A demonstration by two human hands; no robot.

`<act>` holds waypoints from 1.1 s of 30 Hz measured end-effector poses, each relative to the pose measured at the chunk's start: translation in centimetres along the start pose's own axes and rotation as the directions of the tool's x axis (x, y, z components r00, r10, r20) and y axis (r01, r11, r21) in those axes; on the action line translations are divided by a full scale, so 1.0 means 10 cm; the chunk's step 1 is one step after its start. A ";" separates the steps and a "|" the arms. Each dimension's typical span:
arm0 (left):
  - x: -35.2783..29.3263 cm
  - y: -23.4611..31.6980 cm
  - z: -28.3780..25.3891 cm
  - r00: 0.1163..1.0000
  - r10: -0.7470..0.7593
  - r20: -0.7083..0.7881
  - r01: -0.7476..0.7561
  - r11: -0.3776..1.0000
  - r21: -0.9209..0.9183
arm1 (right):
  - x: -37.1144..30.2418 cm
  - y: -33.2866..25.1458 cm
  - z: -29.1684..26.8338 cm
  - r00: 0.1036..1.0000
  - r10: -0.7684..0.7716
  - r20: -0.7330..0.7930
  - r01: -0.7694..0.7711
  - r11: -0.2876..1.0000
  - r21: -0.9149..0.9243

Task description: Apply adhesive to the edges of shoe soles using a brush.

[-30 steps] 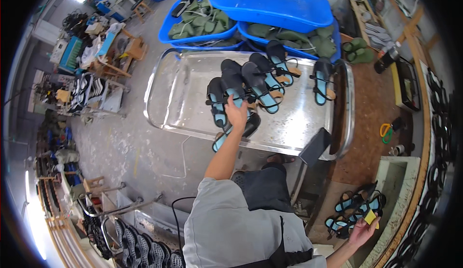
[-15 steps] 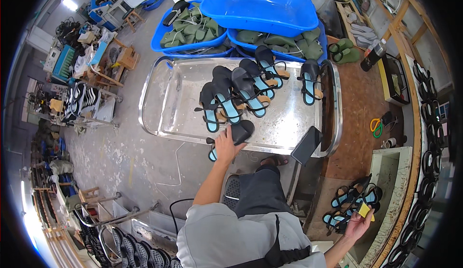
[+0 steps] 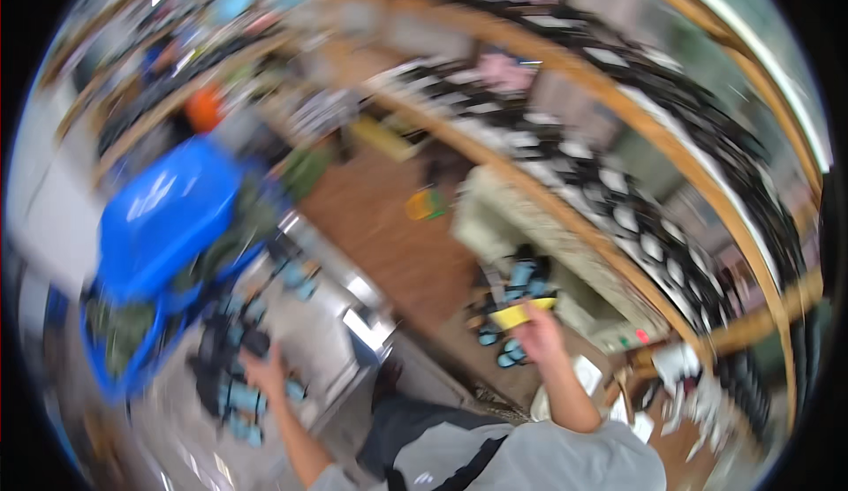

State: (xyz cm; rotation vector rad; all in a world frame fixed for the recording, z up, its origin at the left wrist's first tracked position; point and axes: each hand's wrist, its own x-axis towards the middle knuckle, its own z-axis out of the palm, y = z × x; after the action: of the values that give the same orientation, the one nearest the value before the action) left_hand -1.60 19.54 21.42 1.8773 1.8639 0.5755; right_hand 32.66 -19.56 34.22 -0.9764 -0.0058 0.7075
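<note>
Motion blurs the whole view. At lower left, my left hand [image 3: 268, 373] is on a black sandal [image 3: 255, 343], with its rounded dark toe beyond my fingers and a pale blue patch past my hand. Beside it, several more black sandals with pale blue insoles [image 3: 237, 394] are grouped on a metal cart [image 3: 168, 434]. My right hand [image 3: 539, 332] is closed on a thin yellow piece [image 3: 523, 313], whose exact kind I cannot make out. Just beyond and below that piece, more sandals [image 3: 511, 352] with pale blue insoles lie on the brown bench.
A blue tub [image 3: 168, 217] sits over others holding green footwear pieces [image 3: 119, 336]. Orange-and-green-handled scissors [image 3: 426, 205] lie on the brown bench [image 3: 371, 200]. A pale open-fronted box [image 3: 495, 213] stands there too. Wooden racks [image 3: 565, 213] with rows of black-and-white footwear rise at right.
My view has swung to the right, so the cart and tubs now appear at left. My left hand appears nearer the grouped sandals. The yellow piece remains in my right hand.
</note>
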 end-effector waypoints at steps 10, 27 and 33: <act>-1.20 0.70 -0.14 0.725 0.687 -0.057 -0.689 0.719 -0.094 | -1.04 -0.23 -0.55 0.958 -0.253 -0.136 0.279 0.932 0.233; -3.00 1.58 2.07 0.008 0.967 -0.256 -0.714 -0.173 -0.678 | -2.26 1.45 -1.96 0.656 -0.650 -0.384 0.745 0.640 0.188; -2.62 2.74 2.30 -0.428 0.896 -0.117 -0.875 -0.443 -0.192 | -2.69 1.81 -1.74 0.572 -0.688 -0.446 0.791 0.606 0.080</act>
State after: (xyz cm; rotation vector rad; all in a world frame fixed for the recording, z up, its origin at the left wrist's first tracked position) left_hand 33.81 -7.05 18.43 2.7909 -0.7661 0.9931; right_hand 7.28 -41.05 18.56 -0.7208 0.0095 -0.2927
